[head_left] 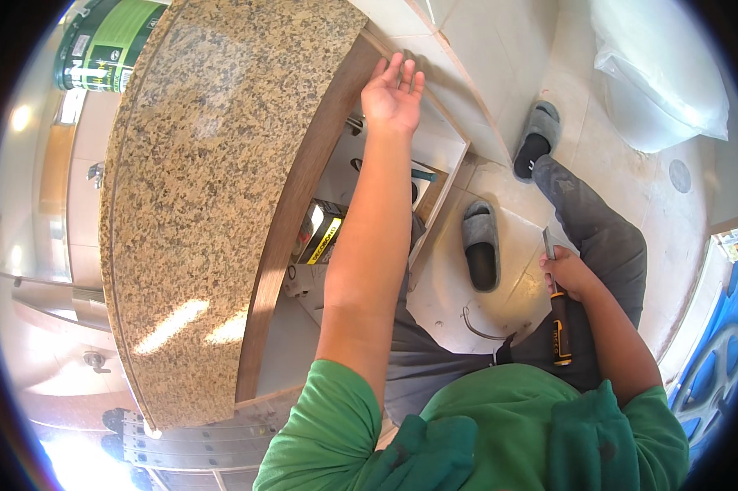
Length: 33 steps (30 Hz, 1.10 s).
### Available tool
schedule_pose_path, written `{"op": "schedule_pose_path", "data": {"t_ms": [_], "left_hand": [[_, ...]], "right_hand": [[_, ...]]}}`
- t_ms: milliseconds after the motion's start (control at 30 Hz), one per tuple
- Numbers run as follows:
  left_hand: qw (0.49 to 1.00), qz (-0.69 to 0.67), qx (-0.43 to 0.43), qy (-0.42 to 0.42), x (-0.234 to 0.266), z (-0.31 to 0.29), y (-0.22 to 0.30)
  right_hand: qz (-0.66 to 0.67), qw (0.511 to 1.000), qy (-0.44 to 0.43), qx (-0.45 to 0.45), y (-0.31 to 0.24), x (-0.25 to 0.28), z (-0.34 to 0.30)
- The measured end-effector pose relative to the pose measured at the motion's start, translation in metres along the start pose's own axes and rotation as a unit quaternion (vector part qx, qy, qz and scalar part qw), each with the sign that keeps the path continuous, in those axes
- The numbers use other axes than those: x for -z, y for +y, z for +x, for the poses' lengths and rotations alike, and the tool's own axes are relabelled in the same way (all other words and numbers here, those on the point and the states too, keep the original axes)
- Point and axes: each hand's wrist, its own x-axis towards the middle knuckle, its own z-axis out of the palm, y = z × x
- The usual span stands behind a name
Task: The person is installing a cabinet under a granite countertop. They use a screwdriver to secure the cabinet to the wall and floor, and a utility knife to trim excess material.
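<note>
Granite vanity top over an open wooden cabinet, tiled room, person seated on the floor.

The left hand (393, 94) reaches far, fingers spread open and flat near the cabinet frame (303, 188) under the speckled granite countertop (197, 188). The right hand (567, 272), on the right by the knee, is closed around a chisel (555, 307) with a black and orange handle, blade pointing far. Pale floor tiles (508, 49) carry grey slippers (482, 244). A green paint bucket (107, 45) stands far left; a white plastic-wrapped fixture (659, 74) sits far right. Small boxes (324, 233) lie inside the cabinet.
</note>
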Motion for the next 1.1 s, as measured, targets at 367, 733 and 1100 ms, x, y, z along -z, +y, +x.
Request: {"op": "schedule_pose_path", "data": {"t_ms": [367,733,1100], "left_hand": [[0.999,-0.021,-0.009,0.031,-0.006,0.003,-0.003],[0.999,-0.019,-0.016,0.045,-0.001,0.004,-0.001],[0.999,0.000,-0.021,0.037,-0.004,0.004,-0.001]], "right_hand": [[0.004,1.000,-0.012,0.012,0.003,0.002,0.003],[0.011,1.000,-0.016,0.014,0.001,0.001,0.000],[0.012,1.000,-0.016,0.014,0.000,0.002,-0.002]]}}
